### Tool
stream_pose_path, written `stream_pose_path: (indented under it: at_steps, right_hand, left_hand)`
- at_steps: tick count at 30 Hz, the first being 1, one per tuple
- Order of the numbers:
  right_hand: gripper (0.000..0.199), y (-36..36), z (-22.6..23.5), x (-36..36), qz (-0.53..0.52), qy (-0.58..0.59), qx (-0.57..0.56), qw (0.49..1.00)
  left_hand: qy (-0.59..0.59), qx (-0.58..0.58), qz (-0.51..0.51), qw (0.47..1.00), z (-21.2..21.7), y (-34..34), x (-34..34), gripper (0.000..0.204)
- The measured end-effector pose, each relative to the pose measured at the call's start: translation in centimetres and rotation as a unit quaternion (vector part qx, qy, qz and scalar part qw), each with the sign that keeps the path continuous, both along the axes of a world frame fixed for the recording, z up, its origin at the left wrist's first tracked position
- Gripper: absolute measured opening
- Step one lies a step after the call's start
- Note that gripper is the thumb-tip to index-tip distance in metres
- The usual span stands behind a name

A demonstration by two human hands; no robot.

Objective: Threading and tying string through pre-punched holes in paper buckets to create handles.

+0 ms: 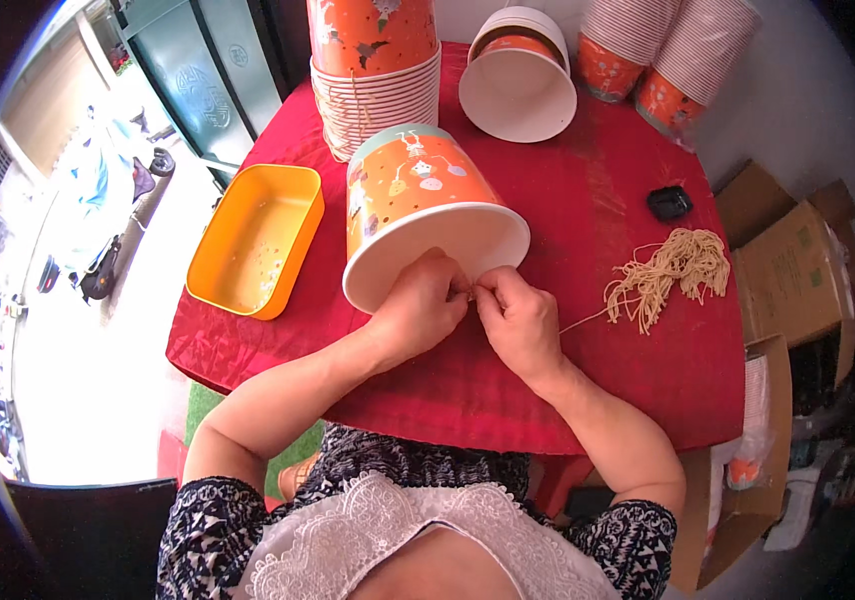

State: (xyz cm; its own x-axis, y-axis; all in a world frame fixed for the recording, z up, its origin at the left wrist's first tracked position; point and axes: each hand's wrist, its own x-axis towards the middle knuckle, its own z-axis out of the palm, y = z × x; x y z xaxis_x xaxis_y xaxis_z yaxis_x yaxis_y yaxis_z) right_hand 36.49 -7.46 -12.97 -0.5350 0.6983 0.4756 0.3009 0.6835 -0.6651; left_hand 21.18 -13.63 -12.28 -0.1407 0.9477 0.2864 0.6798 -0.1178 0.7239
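Observation:
A large orange paper bucket [418, 180] with printed figures and a white rim lies on its side, its white mouth facing me. My left hand [423, 305] reaches over the lower rim, thumb and finger pinched together just at the mouth. My right hand [518, 315] meets it there, also closed in a pinch. A bit of pale string shows between the fingertips, partly hidden by them. From behind my right hand a thin cream string [585, 321] runs toward a loose bundle of cream strings [683, 270] on the table.
A yellow plastic tub [258, 240] with small bits inside stands left on the red-covered table [608, 400]. Behind are a tall stack of orange buckets [376, 95], a tipped white-mouthed bucket [520, 92] and wrapped stacks [703, 55]. A small black object [670, 203] lies right; cardboard boxes [793, 270] stand beyond.

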Motion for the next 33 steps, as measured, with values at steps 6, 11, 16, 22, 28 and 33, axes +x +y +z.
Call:
stream_pose_path:
  at_steps: [6,11,16,22,28,33]
  right_hand:
    - [0.011,-0.1,0.3,0.1,-0.001,-0.03,0.017,0.999]
    - [0.009,0.1,-0.1,-0.1,0.005,-0.016,0.086,0.996]
    - [0.005,0.1,0.1,0.0,0.017,-0.025,0.137,0.99]
    - [0.007,0.2,0.3,0.3,0.04,-0.046,0.184,0.981]
    - [0.007,0.3,0.3,0.7,0.05,-0.076,0.161,0.983]
    - [0.005,0.3,0.1,0.4,0.049,-0.011,0.006,0.999]
  left_hand:
    - [-0.027,-0.034,-0.007,0.999,0.6,-0.1,0.1,0.006]
    - [-0.022,-0.021,-0.011,0.999,0.1,-0.1,-0.2,0.01]
    - [-0.033,-0.04,-0.027,0.998,0.7,-0.2,-0.2,0.011]
    - [-0.067,-0.07,-0.01,0.995,1.1,0.0,-0.3,0.011]
    - [-0.076,-0.096,-0.027,0.992,0.8,0.1,-0.6,0.013]
    - [-0.042,-0.044,-0.022,0.998,0.5,0.0,-0.5,0.012]
